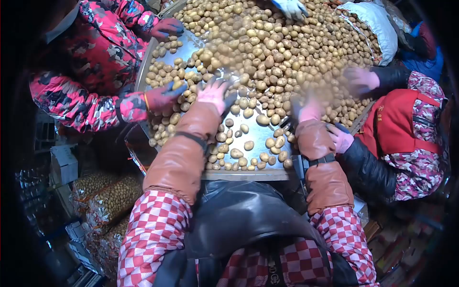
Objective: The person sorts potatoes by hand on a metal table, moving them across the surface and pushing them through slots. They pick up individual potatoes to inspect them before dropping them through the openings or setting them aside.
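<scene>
A big heap of potatoes (275, 52) covers a metal-topped sorting table (260, 136) in front of me. My left hand (213, 94), in a pink glove with dark fingertips, reaches in at the near left edge of the heap. Its fingers look spread and touch the potatoes, with the fingertips a little blurred. My right hand (310, 109), gloved alike, is at the right part of the heap. Motion smears its fingers, so I cannot see whether they hold a potato. Loose potatoes (236, 153) lie on bare metal between my forearms, along the near edge.
A person (95, 71) at the left has gloved hands at the heap. Another, in a red vest (387, 119), works at the right, one hand close to my right forearm. A white-gloved hand (291, 7) reaches in from the far side. Filled potato bags (112, 196) stand lower left.
</scene>
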Demonstrator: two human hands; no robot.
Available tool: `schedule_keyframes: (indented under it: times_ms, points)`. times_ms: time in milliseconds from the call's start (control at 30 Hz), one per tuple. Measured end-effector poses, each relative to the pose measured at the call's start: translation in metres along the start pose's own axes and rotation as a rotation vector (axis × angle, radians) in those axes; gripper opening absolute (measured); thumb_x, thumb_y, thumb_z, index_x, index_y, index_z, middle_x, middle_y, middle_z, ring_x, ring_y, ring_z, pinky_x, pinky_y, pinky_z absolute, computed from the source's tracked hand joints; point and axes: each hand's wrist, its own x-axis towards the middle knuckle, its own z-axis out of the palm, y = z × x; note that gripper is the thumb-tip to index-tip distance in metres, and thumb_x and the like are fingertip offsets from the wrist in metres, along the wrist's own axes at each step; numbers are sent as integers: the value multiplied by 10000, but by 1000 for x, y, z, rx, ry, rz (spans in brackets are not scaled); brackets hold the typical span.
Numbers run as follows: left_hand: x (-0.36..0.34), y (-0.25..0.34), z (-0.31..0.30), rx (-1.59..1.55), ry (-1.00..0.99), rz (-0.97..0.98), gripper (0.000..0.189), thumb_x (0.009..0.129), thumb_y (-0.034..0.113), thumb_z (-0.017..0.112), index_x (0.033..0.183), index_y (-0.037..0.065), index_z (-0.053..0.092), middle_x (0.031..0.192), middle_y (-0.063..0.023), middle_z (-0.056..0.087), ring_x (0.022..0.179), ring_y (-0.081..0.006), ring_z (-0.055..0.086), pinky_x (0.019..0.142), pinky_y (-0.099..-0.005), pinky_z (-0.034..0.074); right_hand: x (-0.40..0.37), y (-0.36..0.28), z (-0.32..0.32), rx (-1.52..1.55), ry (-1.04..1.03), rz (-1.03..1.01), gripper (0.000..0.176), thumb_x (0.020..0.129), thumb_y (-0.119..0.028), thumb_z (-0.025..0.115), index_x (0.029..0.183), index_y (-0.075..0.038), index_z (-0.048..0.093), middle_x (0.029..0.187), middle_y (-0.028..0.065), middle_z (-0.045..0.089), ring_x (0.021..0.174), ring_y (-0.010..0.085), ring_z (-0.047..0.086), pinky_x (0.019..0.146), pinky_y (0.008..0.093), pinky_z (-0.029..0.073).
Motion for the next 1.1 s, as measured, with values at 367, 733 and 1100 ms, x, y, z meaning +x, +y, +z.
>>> schedule_keyframes:
  times_ms: [367,733,1100]
  points:
    - [-124,-3,8,-11,-89,-193,675,893,528,660,1474,241,473,1612,-82,353,1532,-327,229,1186,-687,172,-98,-121,0,-451,-399,-93,770,765,-588,785,1402,-218,561,1547,245,377,1420,427,381,1132,531,411]
    - [-186,-70,-6,80,-71,-301,622,892,539,656,1462,328,528,1591,-144,397,1480,-362,345,1219,-600,163,-95,-28,-34,418,-207,-97,335,959,-90,648,1289,-36,663,1192,163,706,1101,235,663,978,338,520]
    - [-235,-81,-5,158,-65,-448,741,880,650,625,1522,329,440,1646,-146,272,1526,-357,243,1171,-629,246,-156,-73,-9,-590,-397,-143,804,789,-592,751,1457,-223,498,1568,232,365,1464,485,280,1160,703,205]
